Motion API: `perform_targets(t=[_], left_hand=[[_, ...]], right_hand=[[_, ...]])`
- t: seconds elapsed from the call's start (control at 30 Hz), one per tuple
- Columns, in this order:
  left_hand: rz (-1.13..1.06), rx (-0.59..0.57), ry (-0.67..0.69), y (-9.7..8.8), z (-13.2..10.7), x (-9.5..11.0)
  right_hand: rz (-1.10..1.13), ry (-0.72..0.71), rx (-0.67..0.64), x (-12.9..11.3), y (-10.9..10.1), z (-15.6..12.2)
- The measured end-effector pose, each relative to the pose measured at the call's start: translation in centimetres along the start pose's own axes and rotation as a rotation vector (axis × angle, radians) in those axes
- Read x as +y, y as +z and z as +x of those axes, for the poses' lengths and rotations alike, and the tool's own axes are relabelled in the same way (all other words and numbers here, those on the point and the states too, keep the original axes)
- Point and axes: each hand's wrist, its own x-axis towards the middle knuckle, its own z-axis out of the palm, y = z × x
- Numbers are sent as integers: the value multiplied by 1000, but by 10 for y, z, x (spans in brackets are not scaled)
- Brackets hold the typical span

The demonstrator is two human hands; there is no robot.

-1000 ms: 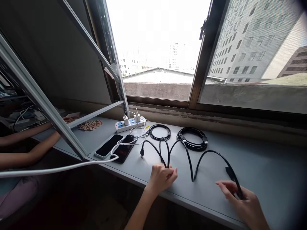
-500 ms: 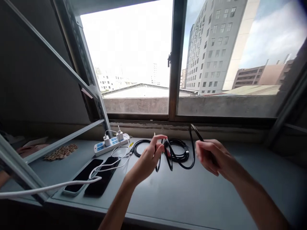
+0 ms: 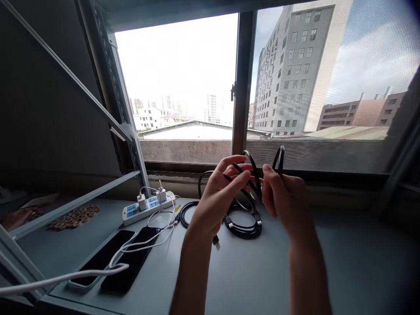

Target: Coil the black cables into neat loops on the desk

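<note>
A black cable [image 3: 252, 173] is lifted off the grey shelf, looped between both of my hands in front of the window. My left hand [image 3: 219, 197] pinches several loops of it, and one plug end dangles below the wrist. My right hand [image 3: 282, 197] grips another part of the same cable, with a loop sticking up above the fingers. Under my hands, a second coiled black cable [image 3: 243, 222] lies on the grey shelf [image 3: 344, 271], with a smaller black coil [image 3: 185, 213] to its left.
A white power strip [image 3: 147, 204] with chargers sits by the window frame. Two dark phones [image 3: 111, 259] lie at the front left with white charging leads. A round woven mat [image 3: 75, 215] lies at far left. A slanted metal bar [image 3: 75, 202] crosses the left side.
Both hands have risen from the shelf with the black cable and come close together, gathering it into loops. The view has tilted up toward the window.
</note>
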Motion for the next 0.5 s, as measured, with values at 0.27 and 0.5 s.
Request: perform_targets(t=[0.27,0.5], left_hand=[[11,38,32,-3,15,-27],[114,84,79,-17,16,-32]], right_hand=[[-142,111,-66,14,-13,7],[-294,102,-75,6,-23,-2]])
